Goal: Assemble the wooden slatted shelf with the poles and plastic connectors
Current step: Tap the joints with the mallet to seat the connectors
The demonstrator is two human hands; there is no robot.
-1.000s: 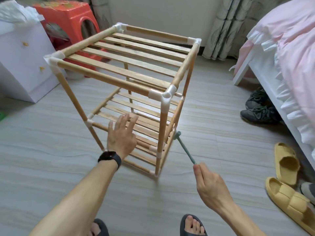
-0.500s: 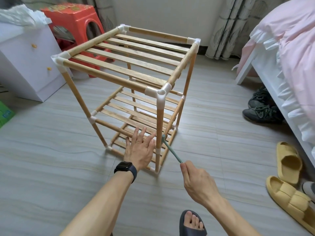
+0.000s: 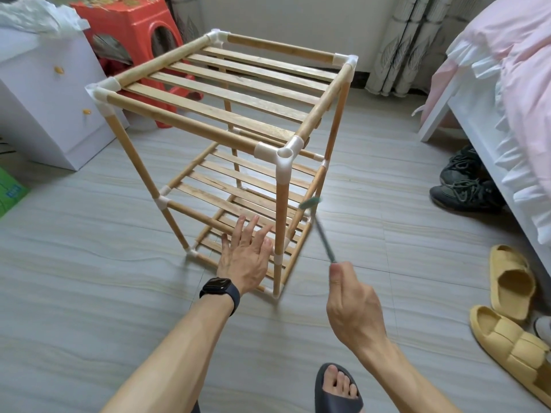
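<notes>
Left hand (image 3: 246,257) spread beside shelf (image 3: 179,122); right hand (image 3: 351,305) grips green mallet (image 3: 323,234).

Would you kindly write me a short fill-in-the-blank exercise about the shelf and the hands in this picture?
1. The right hand grips the green hammer by its ____.
2. The left hand, fingers spread, wears a ____ on its wrist.
3. The shelf has ____ slatted tiers.
4. Its plastic connectors are ____.
Missing words: handle, watch, three, white.
</notes>
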